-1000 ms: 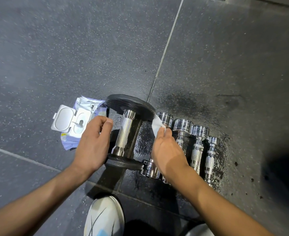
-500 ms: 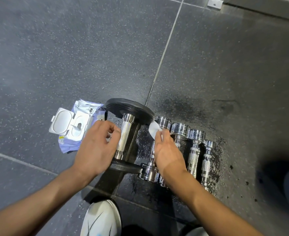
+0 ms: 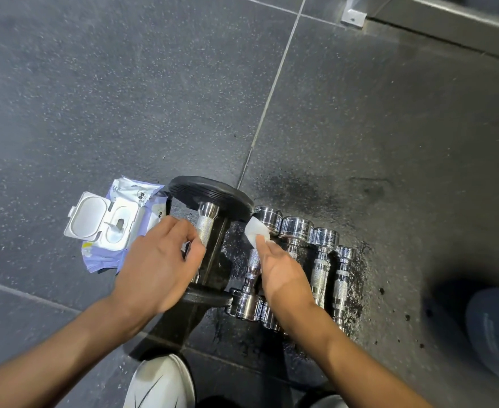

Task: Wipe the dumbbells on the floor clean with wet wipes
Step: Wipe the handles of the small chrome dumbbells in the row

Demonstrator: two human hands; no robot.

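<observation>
A large dumbbell with black plates (image 3: 210, 195) and a knurled chrome handle lies on the dark floor. My left hand (image 3: 160, 260) curls its fingers round that handle. To its right lie several small chrome dumbbells (image 3: 322, 260) side by side on a wet patch. My right hand (image 3: 280, 272) pinches a white wet wipe (image 3: 255, 234) and holds it against the far end of the leftmost chrome dumbbell (image 3: 267, 214), whose handle my hand partly covers.
A purple pack of wet wipes (image 3: 110, 228) with its white lid flipped open lies left of the black dumbbell. My white shoe (image 3: 160, 384) is at the bottom edge. A dark shoe (image 3: 495, 328) sits at right. A metal base (image 3: 448, 22) runs along the top right.
My left hand moved from hovering beside the black dumbbell onto its chrome handle and closed round it. My right hand kept the wipe at the far head of the leftmost chrome dumbbell.
</observation>
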